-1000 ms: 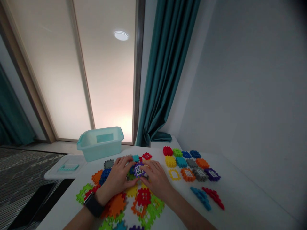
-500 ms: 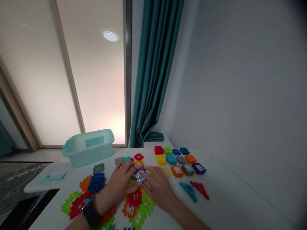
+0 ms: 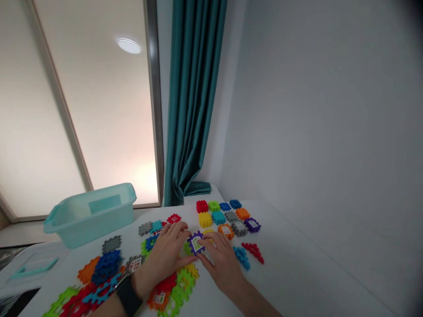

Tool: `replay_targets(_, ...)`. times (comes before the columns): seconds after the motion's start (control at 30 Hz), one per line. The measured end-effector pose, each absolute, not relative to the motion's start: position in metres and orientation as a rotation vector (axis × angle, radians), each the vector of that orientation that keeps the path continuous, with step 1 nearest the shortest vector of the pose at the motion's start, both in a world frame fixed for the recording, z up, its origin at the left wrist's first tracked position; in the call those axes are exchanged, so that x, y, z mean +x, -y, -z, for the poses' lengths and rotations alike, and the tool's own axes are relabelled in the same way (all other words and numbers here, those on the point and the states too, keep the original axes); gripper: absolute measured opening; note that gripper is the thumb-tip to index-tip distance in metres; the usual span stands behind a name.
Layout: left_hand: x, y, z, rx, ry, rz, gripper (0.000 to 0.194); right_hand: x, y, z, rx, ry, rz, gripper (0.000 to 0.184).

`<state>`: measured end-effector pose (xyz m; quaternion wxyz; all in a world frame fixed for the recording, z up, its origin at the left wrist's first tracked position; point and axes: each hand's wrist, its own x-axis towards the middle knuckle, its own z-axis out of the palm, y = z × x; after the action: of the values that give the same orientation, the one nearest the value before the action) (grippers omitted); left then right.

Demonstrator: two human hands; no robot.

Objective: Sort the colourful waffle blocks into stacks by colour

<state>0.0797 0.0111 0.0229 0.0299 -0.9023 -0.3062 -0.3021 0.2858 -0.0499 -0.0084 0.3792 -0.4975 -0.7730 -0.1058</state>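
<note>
Hidden in part: green block [image 3: 187, 248] behind the left hand [image 3: 161, 259]; yellow block [image 3: 207, 230] behind the right hand [image 3: 221, 264]. Cut off by the lower edge: left forearm [image 3: 109, 308], right forearm [image 3: 259, 306], green lattice block [image 3: 170, 308]. Cut off by the left edge: plastic lid [image 3: 33, 268]. Too small to read: print on grey block [image 3: 135, 264].

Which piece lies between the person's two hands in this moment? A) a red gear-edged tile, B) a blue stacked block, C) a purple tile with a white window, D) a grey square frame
C. The purple tile with a white window sits at the fingertips, between the left hand and the right hand.
</note>
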Motion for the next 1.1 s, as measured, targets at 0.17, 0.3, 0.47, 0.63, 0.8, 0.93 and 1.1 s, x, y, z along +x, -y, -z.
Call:
replay_targets(0.17,0.110,-0.015,-0.023,-2.810,0.918,0.953,0.043,0.309,0.053,0.011,-1.308,1.917,0.331,0.029)
replay_targets(0.3,0.133,-0.019,-0.023,-2.837,0.930,0.892,0.047,0.331,0.055,0.014,-1.350,1.878,0.365,0.028)
replay_targets(0.47,0.155,-0.024,-0.021,-2.864,0.903,0.856,0.048,0.369,0.055,0.023,-1.420,1.835,0.385,0.027)
replay_targets(0.63,0.177,-0.028,-0.022,-2.928,0.748,0.795,0.039,0.415,0.046,0.033,-1.434,1.787,0.378,0.025)
replay_targets(0.8,0.197,-0.030,-0.023,-2.973,0.689,0.760,0.031,0.465,0.031,0.040,-1.491,1.687,0.215,0.023)
replay_targets(0.93,0.207,-0.029,-0.022,-2.991,0.677,0.718,0.027,0.497,0.019,0.044,-1.538,1.626,0.129,0.023)
replay_targets(1.1,0.212,-0.033,-0.014,-3.000,0.634,0.694,0.029,0.513,0.008,0.052,-1.556,1.607,0.054,0.025)
